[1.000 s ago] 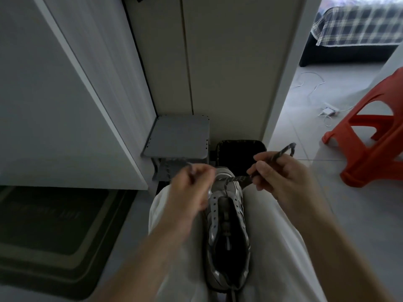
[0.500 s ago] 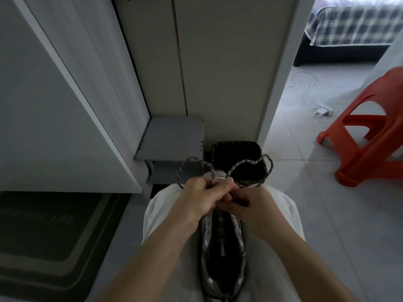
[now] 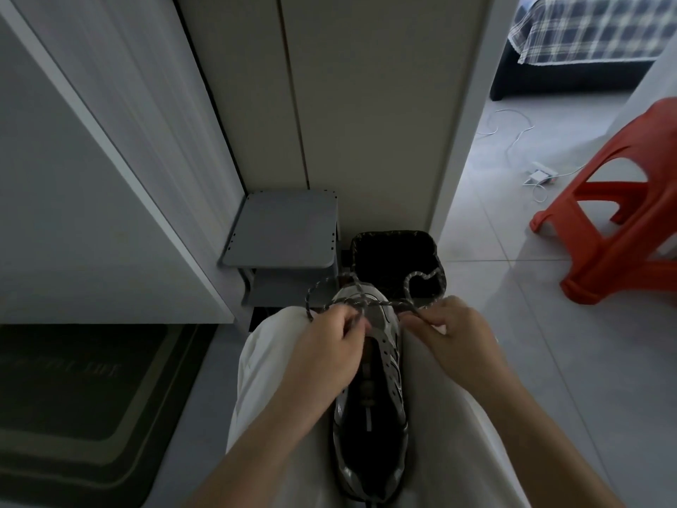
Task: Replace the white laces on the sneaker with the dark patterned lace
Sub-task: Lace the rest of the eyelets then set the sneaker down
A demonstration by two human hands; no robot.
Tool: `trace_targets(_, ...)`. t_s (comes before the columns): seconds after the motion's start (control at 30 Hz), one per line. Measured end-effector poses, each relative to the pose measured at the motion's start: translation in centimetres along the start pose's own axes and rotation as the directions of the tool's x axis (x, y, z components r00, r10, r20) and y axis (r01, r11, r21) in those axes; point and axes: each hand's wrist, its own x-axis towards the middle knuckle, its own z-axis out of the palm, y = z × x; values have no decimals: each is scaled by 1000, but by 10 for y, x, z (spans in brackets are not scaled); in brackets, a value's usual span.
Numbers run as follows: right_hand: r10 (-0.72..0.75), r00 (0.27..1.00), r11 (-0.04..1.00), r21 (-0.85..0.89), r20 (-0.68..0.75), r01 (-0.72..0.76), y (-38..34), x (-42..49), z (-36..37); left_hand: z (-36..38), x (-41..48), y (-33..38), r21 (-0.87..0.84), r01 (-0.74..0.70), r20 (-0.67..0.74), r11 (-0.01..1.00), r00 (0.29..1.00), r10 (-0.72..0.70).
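Sneaker [image 3: 370,390] lies between white-trousered thighs, toe forward. Left hand [image 3: 329,346] and right hand [image 3: 458,331] each pinch the dark patterned lace [image 3: 351,300] crossing the toe.

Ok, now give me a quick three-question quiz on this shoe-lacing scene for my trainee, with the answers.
1. True or false: the left hand and right hand both pinch the dark patterned lace.
2. The sneaker rests on: A a table, B the person's lap, C a chair.
3. What colour is the stool at the right?
Key: 1 true; 2 B; 3 red.
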Motion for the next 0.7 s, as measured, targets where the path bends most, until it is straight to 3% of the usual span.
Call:
trace_targets(0.1, 62, 998, 998, 7, -5, -62, 8, 1, 5, 10, -7, -11, 163, -24, 107, 986, 994, 7)
trace_targets(0.27, 120, 991, 988, 93, 55, -125, 8, -2, 16, 29, -5, -20, 303, -124, -34, 945, 989, 141)
trace_targets(0.33, 85, 994, 996, -10, 66, -85, 7, -2, 17, 35, -4, -21, 299, -91, -76, 950, 990, 119)
trace_targets(0.43, 16, 999, 984, -177, -32, -21, 2, -1, 18, 41, -4, -20, 255, -58, -127, 965, 988, 92)
trace_targets(0.7, 70, 997, 998, -4, -22, -70, 4, 12, 31, 46, -2, -22, 165, -48, -178, 985, 981, 78)
